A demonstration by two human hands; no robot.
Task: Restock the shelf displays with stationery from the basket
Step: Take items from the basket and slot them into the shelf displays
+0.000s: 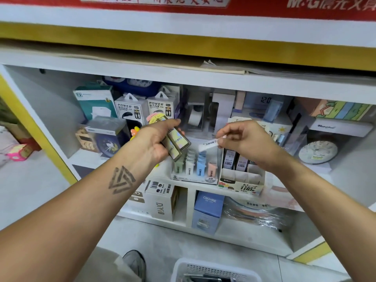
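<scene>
Above the front edge of the white shelf (203,192), the left hand (154,139) grips two flat dark-framed lead cases (177,143) with pale yellow labels, while the right hand (247,139) pinches one slim white case (207,145) over the open cardboard display box (242,183). Two power bank boxes (130,107) stand at the shelf's back, and one white basket (213,270) sits on the grey floor (203,245) below.

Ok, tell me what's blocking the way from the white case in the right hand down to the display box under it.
Nothing visible blocks it. The right hand pinches the white lead case just above the display box, whose front slots look free. The left hand, holding other cases, stays off to the side.
</scene>
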